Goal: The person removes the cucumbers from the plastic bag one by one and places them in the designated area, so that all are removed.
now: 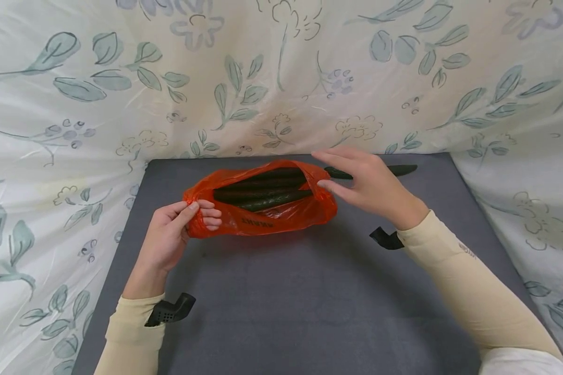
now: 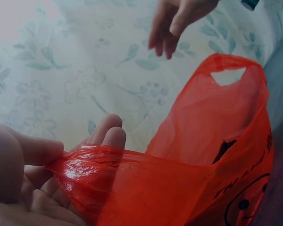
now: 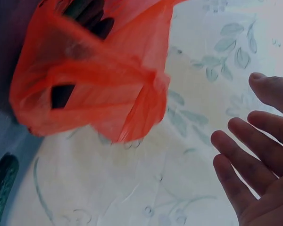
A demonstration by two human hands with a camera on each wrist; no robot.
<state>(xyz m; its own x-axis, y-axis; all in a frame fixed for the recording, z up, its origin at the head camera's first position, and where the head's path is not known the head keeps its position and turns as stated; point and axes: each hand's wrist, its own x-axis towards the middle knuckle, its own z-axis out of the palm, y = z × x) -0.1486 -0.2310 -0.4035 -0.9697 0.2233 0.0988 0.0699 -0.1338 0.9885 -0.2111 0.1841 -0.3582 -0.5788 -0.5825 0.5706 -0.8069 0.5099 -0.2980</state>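
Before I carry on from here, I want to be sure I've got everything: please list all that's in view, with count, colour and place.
Plastic carrier bag: one, red with black print, toward the table's far side
Bagged cucumbers: at least three, dark green, inside the bag
Loose cucumber: one visible, dark green, on the table, partly hidden by the right hand
Table: one, dark grey, beneath the work
Floral cloth: count unclear, whitish with green-grey leaves, around the table
Wrist devices: two, black, one at each cuff
Sleeves: two, beige, on the forearms
Left hand: one, bare, pinching the bag's edge
Right hand: one, bare, apart from the bag
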